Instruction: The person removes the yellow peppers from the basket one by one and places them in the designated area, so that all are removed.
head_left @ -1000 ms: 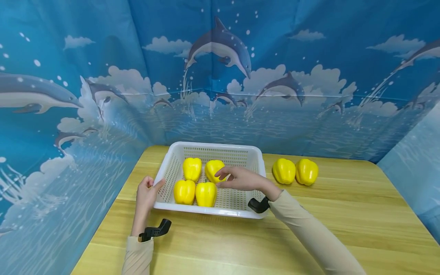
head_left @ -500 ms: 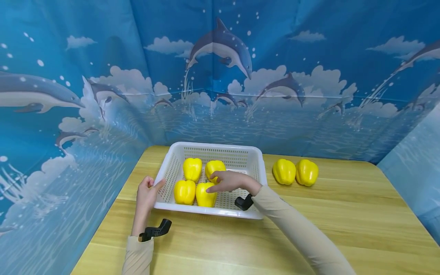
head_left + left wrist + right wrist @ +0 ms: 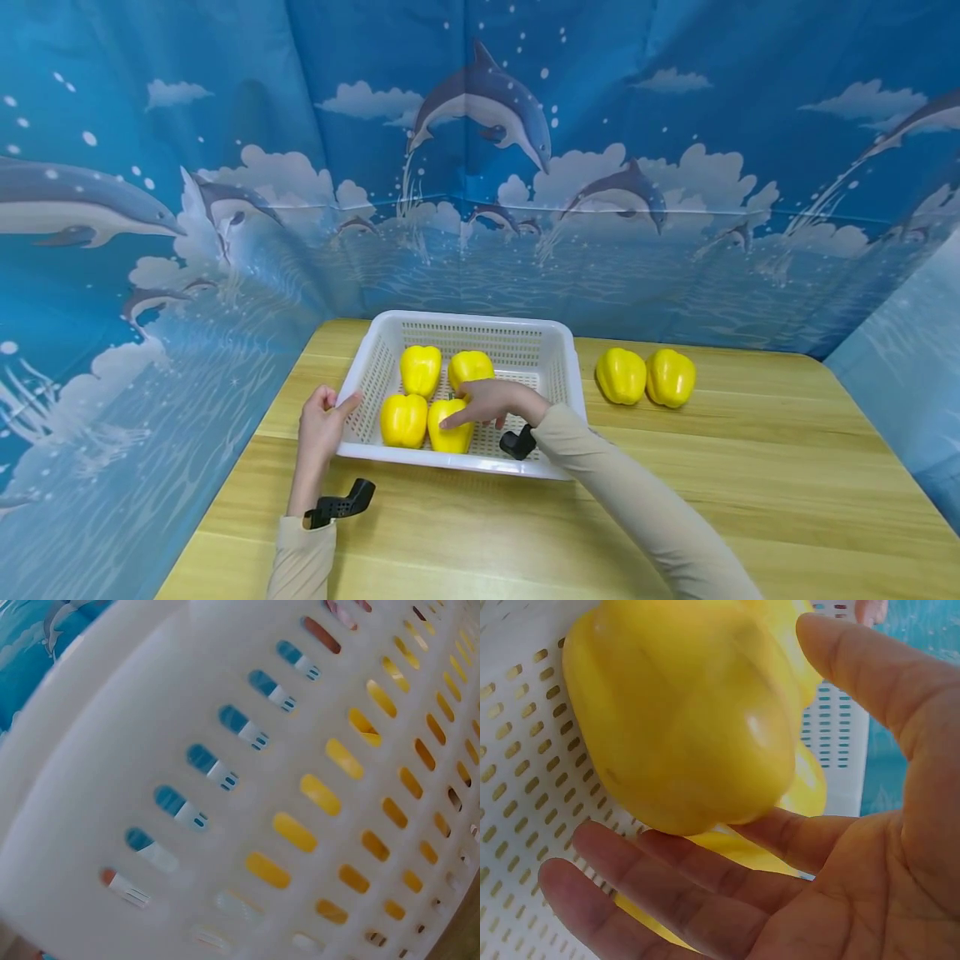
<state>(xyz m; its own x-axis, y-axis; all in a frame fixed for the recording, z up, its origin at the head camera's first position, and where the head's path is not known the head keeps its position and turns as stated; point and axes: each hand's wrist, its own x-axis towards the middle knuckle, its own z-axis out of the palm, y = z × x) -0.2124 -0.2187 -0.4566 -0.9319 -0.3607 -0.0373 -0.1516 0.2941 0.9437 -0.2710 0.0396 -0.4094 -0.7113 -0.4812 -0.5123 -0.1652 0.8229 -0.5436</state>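
Note:
My left hand (image 3: 318, 423) grips the left rim of a white plastic basket (image 3: 420, 457), thumb over the edge. Inside stand several yellow bell peppers. My right hand (image 3: 491, 401) reaches down at the front right pepper (image 3: 448, 439), thumb on its near side. Seen from the right wrist, that pepper (image 3: 690, 727) lies between the thumb and long, nearly straight fingers (image 3: 675, 889); whether the hand bears its weight I cannot tell. The back right pepper (image 3: 471, 367) is partly hidden. In the left wrist view, the slotted basket wall (image 3: 150, 735) fills the picture.
Two more yellow bell peppers, one (image 3: 621, 377) touching the other (image 3: 671, 378), rest on the wooden table (image 3: 750, 467) right of the basket. A blue dolphin-print curtain (image 3: 480, 275) hangs behind the table. Each wrist carries a black camera mount (image 3: 345, 502).
My right hand has moved left and down, from above the basket's middle onto the front right pepper. The left hand keeps its hold on the rim.

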